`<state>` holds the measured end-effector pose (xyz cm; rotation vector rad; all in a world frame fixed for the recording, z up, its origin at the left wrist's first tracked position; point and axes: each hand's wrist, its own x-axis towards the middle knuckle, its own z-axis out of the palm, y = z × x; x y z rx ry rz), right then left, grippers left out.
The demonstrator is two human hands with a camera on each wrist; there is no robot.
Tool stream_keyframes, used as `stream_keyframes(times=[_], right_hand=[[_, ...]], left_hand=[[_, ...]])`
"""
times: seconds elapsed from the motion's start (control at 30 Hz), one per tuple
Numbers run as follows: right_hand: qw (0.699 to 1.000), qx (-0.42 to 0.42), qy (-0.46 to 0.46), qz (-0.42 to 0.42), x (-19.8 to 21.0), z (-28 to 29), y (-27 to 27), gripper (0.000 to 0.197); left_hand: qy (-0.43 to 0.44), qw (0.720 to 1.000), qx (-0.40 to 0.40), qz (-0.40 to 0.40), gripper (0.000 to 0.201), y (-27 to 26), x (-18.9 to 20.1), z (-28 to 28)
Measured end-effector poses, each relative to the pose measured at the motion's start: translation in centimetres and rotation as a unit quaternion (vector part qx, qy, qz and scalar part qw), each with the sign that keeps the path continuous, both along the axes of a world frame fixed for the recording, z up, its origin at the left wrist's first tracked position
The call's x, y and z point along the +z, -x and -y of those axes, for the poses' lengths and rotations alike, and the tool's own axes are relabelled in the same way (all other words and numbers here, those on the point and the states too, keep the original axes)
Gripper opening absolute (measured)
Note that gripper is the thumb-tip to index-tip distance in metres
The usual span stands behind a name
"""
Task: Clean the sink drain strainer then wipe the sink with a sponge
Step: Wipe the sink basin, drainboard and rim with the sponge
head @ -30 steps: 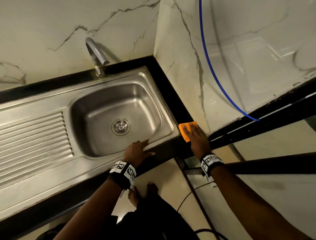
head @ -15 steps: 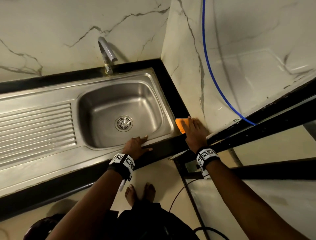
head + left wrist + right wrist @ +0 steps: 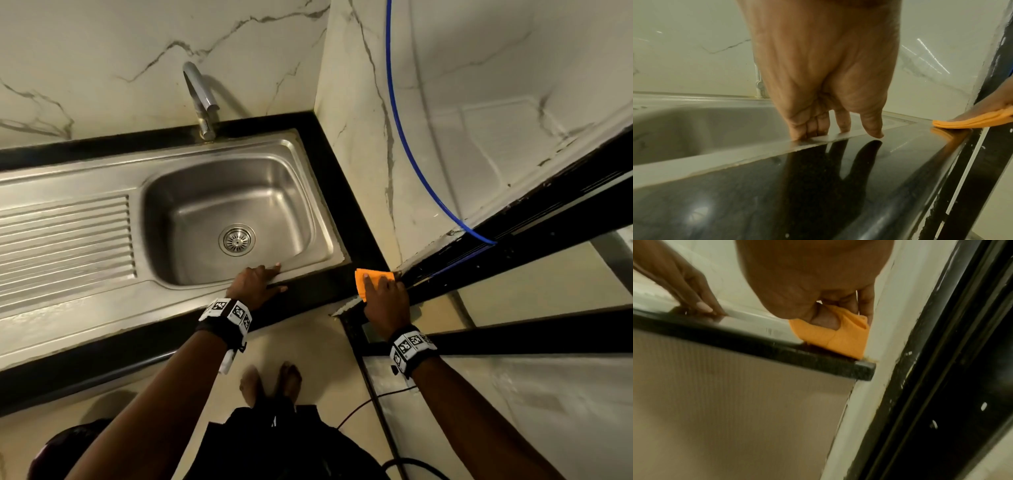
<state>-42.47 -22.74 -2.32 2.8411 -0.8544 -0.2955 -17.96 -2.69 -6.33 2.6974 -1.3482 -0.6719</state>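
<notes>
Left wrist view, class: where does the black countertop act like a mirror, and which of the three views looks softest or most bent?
Left wrist view: the glossy black countertop mirrors the left hand as a dark reflection and catches round lamp glare. Right wrist view: softest, the right hand and orange sponge are smeared. Head view: sharpest, but the wide lens bows the blue hose.

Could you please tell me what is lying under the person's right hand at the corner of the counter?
An orange sponge lies under the right hand, resting on the black countertop. The hand hides most of it.
</notes>
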Motion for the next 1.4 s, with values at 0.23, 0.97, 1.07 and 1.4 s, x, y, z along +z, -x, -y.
stream_keyframes(times=[0.23, 0.97, 1.07, 1.4], right_hand=[[0.958, -0.152, -0.142, 0.199, 6.1, 2.0, -5.4, 0.02], [0.974, -0.166, -0.017, 0.154, 4.1, 2.8, -5.6, 0.039], [0.976, -0.147, -0.068, 0.146, 3.3, 0.0, -6.7, 0.037], [0.802, -0.044, -0.543, 0.246, 2.7, -16.7, -13.3, 0.013]], left_hand=[[-0.011, 1.0, 0.013, -0.016, 0.073, 0.3, 0.3, 0.0], [0.0, 0.997, -0.011, -0.075, 0.068, -0.7, 0.3, -0.7], [0.036, 0.991, 0.048, -0.122, 0.051, -1.6, 0.8, -0.8], [0.195, 0.88, 0.307, -0.306, 0.041, -5.5, 1.6, -3.3]])
